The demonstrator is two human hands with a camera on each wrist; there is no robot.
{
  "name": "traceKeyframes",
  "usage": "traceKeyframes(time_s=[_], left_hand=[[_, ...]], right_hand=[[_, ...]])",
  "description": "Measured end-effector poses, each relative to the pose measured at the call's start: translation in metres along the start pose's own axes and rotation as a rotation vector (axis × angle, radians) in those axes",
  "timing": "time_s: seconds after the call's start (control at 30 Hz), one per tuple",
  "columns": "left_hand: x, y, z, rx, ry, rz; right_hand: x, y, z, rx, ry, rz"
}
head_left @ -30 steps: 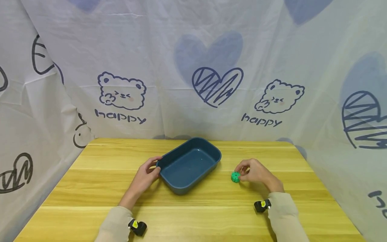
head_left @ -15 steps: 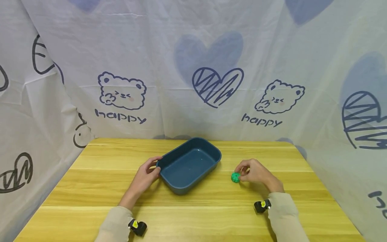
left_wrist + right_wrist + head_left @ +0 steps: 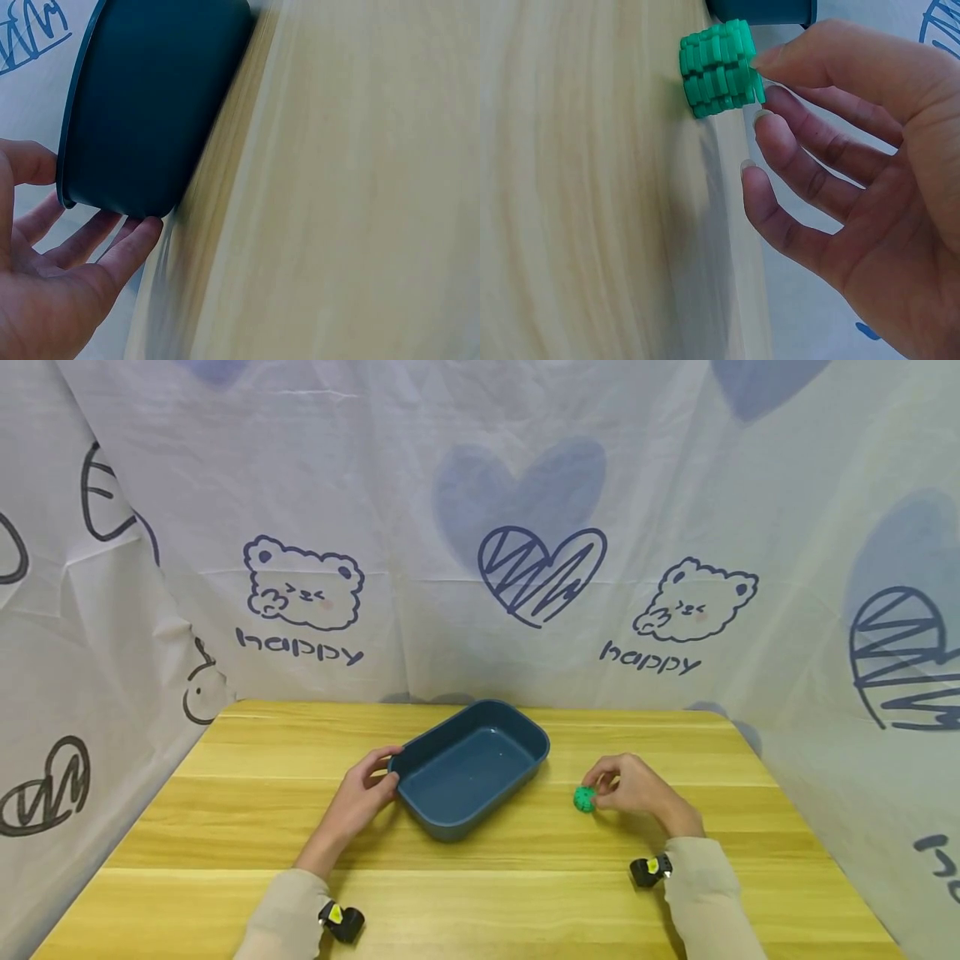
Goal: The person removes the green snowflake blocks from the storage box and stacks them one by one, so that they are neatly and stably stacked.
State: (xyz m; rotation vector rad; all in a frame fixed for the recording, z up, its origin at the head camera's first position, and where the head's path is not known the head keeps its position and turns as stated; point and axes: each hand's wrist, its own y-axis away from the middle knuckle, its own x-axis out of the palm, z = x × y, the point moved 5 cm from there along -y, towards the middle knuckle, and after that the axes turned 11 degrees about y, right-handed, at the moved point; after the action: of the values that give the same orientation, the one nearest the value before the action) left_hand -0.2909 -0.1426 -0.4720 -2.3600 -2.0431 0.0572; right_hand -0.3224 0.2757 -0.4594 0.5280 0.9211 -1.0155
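A dark blue rectangular plastic bin (image 3: 468,777) stands at an angle on the table. My left hand (image 3: 365,797) holds its left end, thumb and fingers spread around the rim and outer wall; in the left wrist view the fingers (image 3: 131,251) press against that wall. Right of the bin is a short stack of green notched plastic discs (image 3: 720,69), upright on the wood. My right hand (image 3: 633,785) pinches its top disc between thumb and index finger, while the other fingers (image 3: 780,146) hang curled beside it. From the head, the stack's right edge is hidden by the fingertips.
The yellow wood-grain table (image 3: 480,902) runs back to a white cloth (image 3: 420,468) printed with bears and hearts, which also hangs along both sides. Small black cameras (image 3: 341,922) are strapped at both wrists, over beige sleeves.
Both hands and the bin stay in place. The notches on the green stack's top look slightly turned compared with a second ago.
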Motion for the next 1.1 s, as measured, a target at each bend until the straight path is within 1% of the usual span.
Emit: traceKeyframes(time_s=[0.33, 0.77, 1.1], left_hand=[[-0.0012, -0.0021, -0.0006, -0.007, 0.003, -0.009], [-0.0014, -0.0034, -0.001, -0.009, 0.019, -0.003], [-0.0019, -0.0023, 0.0003, -0.009, 0.019, -0.003]], right_hand=[[-0.0007, -0.001, 0.0038, -0.018, 0.009, 0.002], [0.0008, -0.002, 0.0023, -0.017, 0.0, 0.004], [0.001, -0.0001, 0.0031, -0.008, 0.015, 0.012]])
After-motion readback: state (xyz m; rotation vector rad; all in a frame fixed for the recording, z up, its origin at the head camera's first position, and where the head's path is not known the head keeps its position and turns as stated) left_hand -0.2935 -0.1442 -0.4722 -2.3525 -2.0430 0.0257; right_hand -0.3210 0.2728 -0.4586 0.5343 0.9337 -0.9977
